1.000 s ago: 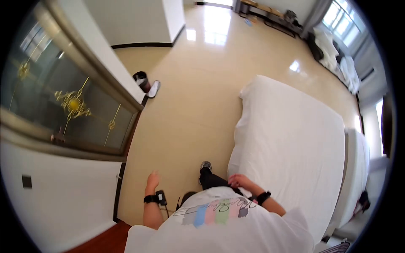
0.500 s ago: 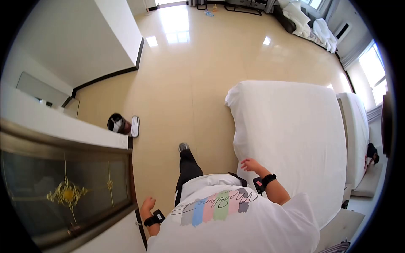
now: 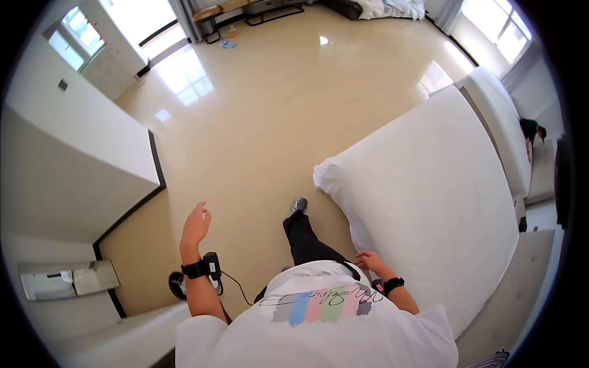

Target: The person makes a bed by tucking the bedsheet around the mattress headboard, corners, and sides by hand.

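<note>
My left hand (image 3: 197, 226) is held out over the tiled floor (image 3: 245, 135), fingers loosely extended, with nothing in it. A black strap with a small box (image 3: 211, 265) and a cable is on that wrist. My right hand (image 3: 370, 262) hangs beside the near-left edge of the bed (image 3: 429, 202), which is covered by a white sheet. Its fingers are apart and slightly bent, and they hold nothing. Whether it touches the sheet I cannot tell. Another black strap (image 3: 392, 285) is on the right wrist. One shoe (image 3: 299, 205) shows ahead of me on the floor.
A second white bed (image 3: 494, 122) stands beyond the first, with a person in dark clothes (image 3: 531, 134) bending at its far side. To the left is a white wall corner (image 3: 144, 162). A bin (image 3: 177, 285) sits low at left. Small toys (image 3: 229, 44) lie far off.
My view has turned and moved forward along the bed. My left hand has swung up and forward; the right stays low by the bed edge. The glass-panelled door has left view.
</note>
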`<state>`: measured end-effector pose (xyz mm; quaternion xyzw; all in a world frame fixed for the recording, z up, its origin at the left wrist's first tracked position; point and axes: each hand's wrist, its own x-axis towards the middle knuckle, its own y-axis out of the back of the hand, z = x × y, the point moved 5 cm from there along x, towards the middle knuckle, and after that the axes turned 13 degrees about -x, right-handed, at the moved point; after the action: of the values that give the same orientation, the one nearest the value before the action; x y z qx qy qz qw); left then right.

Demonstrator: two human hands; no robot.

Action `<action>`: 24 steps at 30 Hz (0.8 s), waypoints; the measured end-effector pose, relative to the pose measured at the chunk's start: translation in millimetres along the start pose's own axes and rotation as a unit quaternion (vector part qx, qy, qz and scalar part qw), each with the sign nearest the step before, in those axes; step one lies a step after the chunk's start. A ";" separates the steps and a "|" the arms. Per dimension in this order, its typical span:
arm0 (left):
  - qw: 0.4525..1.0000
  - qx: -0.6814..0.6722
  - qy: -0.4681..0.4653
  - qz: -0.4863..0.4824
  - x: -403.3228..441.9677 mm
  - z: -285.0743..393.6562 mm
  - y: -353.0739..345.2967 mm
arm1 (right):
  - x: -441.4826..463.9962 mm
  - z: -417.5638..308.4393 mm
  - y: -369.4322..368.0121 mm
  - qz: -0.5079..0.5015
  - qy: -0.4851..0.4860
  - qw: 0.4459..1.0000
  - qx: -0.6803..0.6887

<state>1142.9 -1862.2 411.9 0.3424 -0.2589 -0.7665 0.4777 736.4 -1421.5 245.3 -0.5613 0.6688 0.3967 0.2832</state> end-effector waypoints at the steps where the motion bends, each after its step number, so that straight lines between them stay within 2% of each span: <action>1: 0.997 -0.041 -0.059 0.012 37.3 36.6 1.8 | 11.7 2.4 8.2 0.025 -0.038 0.998 0.046; 2: 0.990 -0.082 -0.114 0.022 70.6 72.4 -0.5 | 27.7 1.5 20.0 0.046 -0.076 0.992 0.091; 3: 0.984 -0.131 -0.119 0.018 100.7 106.1 -7.7 | 43.3 -14.9 32.3 0.047 -0.072 0.991 0.104; 5: 0.973 -0.198 -0.121 -0.006 147.6 159.6 -43.2 | 75.7 -43.2 54.1 0.140 -0.052 0.973 0.176; 6: 0.969 -0.216 -0.119 -0.028 174.2 178.5 -69.7 | 98.8 -70.7 74.9 0.165 -0.007 0.966 0.197; 8: 0.929 -0.294 -0.093 -0.205 208.6 216.5 -102.4 | 124.6 -158.9 130.4 0.219 0.070 0.946 0.229; 9: 0.931 -0.284 -0.090 -0.212 227.7 224.5 -96.8 | 129.2 -210.7 155.5 0.221 0.084 0.936 0.260; 11: 0.930 -0.288 -0.012 -0.230 267.5 231.0 -88.2 | 143.2 -304.0 200.5 0.184 0.168 0.879 0.407; 12: 0.934 -0.293 -0.003 -0.202 294.7 220.2 -83.1 | 150.7 -339.0 222.4 0.192 0.168 0.876 0.408; 13: 0.937 -0.301 0.005 -0.174 303.9 196.5 -74.0 | 146.8 -366.7 233.8 0.135 0.221 0.836 0.483; 14: 0.934 -0.318 0.052 -0.152 325.6 180.4 -62.6 | 153.9 -401.2 253.4 0.075 0.272 0.786 0.550; 15: 0.929 -0.333 0.098 -0.131 348.6 165.9 -56.8 | 167.3 -426.7 274.5 0.037 0.295 0.763 0.574; 17: 0.878 -0.438 0.170 -0.089 386.6 156.2 -46.6 | 197.9 -456.9 315.2 0.037 0.309 0.737 0.600; 19: 0.770 -0.592 0.237 -0.031 437.4 171.4 -52.4 | 231.8 -481.6 352.3 0.041 0.309 0.695 0.648; 20: 0.772 -0.588 0.235 -0.049 469.4 187.6 -62.7 | 243.2 -486.0 364.6 0.058 0.313 0.689 0.651; 22: 0.657 -0.705 0.258 -0.068 547.4 241.0 -93.9 | 285.2 -493.3 398.2 0.104 0.237 0.643 0.721; 23: 0.635 -0.720 0.260 -0.101 592.5 280.4 -114.2 | 305.7 -494.2 412.9 0.098 0.221 0.626 0.741; 24: 0.630 -0.721 0.261 -0.126 638.1 328.7 -135.1 | 320.2 -498.9 429.1 0.113 0.201 0.639 0.734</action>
<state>616.8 -2364.3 344.5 0.1043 0.5573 -0.6397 0.5190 284.0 -1989.8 334.6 -0.1549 0.8390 -0.3183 0.4133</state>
